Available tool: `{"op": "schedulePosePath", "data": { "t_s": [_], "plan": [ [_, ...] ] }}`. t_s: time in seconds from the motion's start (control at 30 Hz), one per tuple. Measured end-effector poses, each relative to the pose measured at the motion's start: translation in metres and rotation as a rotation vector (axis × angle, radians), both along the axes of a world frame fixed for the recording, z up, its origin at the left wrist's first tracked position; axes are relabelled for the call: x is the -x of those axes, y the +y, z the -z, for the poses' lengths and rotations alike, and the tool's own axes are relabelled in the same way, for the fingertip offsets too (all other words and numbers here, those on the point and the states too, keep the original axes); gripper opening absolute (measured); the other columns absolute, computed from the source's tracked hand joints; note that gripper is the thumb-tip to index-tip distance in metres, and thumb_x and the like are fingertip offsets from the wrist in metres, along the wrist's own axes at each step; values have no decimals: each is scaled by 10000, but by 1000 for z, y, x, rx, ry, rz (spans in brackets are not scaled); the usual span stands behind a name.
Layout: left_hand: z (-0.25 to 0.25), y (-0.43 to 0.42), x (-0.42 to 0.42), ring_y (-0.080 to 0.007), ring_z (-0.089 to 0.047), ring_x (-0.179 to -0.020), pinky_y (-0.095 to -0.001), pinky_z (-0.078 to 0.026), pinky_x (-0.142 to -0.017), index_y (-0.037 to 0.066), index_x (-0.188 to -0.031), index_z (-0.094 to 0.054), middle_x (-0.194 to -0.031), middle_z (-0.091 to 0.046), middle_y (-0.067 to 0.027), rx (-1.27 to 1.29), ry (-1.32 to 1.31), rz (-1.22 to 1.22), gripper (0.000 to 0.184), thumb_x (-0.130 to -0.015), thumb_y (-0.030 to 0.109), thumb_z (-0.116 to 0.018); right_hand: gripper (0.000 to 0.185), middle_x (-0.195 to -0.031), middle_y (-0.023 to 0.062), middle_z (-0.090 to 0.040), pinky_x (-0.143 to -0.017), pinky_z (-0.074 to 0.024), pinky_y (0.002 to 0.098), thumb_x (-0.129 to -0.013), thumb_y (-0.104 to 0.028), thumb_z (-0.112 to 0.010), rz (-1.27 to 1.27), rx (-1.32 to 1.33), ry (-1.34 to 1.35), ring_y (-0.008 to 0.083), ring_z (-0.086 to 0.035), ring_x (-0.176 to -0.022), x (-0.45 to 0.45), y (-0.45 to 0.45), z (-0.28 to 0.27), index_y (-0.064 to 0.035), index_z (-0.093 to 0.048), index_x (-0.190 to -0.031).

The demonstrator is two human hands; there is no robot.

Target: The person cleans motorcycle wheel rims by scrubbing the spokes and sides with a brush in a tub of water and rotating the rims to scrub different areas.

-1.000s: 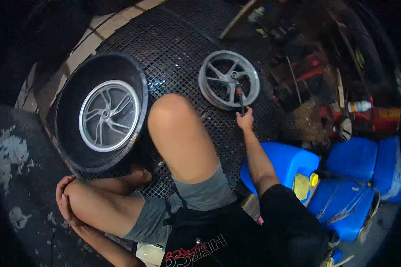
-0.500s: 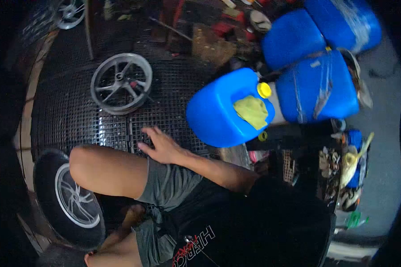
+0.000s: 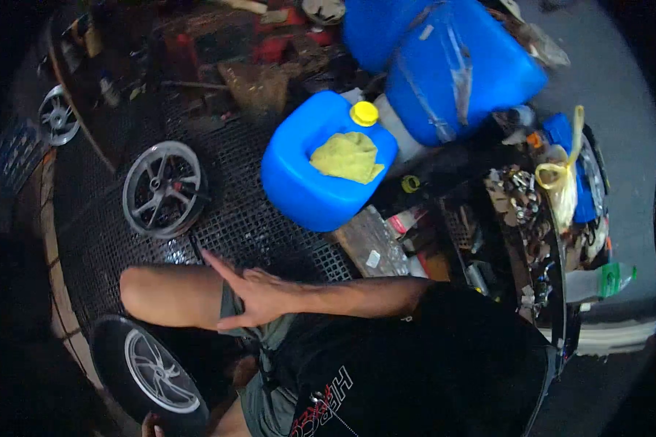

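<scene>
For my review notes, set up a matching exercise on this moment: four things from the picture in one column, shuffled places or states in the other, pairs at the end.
1. bright silver wheel
2. dull grey wheel
3. yellowish cloth
4. right hand

A. draped on a blue jerrycan
B. open, nothing visible in its grasp
C. inside a black tub
D. lying on the grid mat

Pairs: 1-C, 2-D, 3-A, 4-B

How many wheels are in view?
3: a wheel in the black tub, another on the grid mat, a third at far upper left. More may hide in shadow.
</scene>
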State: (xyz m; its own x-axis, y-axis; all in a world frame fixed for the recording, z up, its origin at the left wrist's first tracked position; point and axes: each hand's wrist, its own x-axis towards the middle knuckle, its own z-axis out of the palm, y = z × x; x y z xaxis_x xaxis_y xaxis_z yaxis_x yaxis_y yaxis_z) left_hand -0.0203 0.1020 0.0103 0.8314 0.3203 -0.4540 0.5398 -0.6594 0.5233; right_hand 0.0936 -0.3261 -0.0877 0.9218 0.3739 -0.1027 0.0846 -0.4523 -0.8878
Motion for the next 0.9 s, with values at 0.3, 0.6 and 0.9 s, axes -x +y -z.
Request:
{"op": "schedulePosePath", "data": {
  "t_s": [0.3,0.6,0.9],
  "plan": [
    [96,88,-20,-359,-521,-1249,-475,-418,-1060,129,-1456,-470,-1452,-491,-179,124,74,74,562,-978,395,-597,1046,-1301,354,-503,-952,-429,542,-820,-537,-708,269,117,-322,487,-566,-1101,7,33,79,-46,-160,-1564],
    [84,78,-6,-368,-540,-1218,-460,-414,-1062,44,-1385,-507,-1386,-524,-221,-76,159,95,632,-927,465,-621,1014,-1481,343,-329,-1099,-249,630,-830,-496,-681,184,218,-444,492,-412,-1326,22,25,69,1,-168,-1549],
    [68,60,55,-377,-559,-1187,-444,-411,-1064,-42,-1313,-545,-1321,-557,-263,-224,366,-73,730,-877,535,-645,1100,-1566,340,-131,-1142,-196,640,-750,-421,-751,-26,233,-322,510,-250,-1424,34,22,53,-13,-130,-1561]
  ]
}}
